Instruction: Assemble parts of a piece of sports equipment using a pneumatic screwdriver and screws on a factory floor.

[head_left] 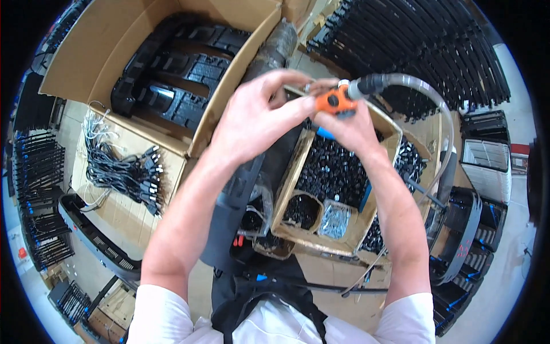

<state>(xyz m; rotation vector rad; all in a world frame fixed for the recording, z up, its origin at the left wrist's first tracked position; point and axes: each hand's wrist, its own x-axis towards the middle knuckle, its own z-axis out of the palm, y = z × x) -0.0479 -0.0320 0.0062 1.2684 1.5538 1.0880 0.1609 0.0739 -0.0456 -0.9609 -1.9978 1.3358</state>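
- Orange and apparently of hard plastic, the tool is held up over the far end of the tray, in which small black parts are heaped.
- By the right hand the tool is gripped from below, the thumb laid along the casing and the fingers partly hidden behind it.
- The left hand is half curled, its thumb brought up to the tool's left end; whether anything is pinched there cannot be made out.
- A dark coupling is fixed at the right end, and from it a clear hose is led off in a wide arc.
- The tool is judged light to moderate in weight, stiff and not readily broken; some drag and twist may be added by the hose.
- The casing is best grasped round its middle; the coupling is better left unloaded, and the hose should be given slack.
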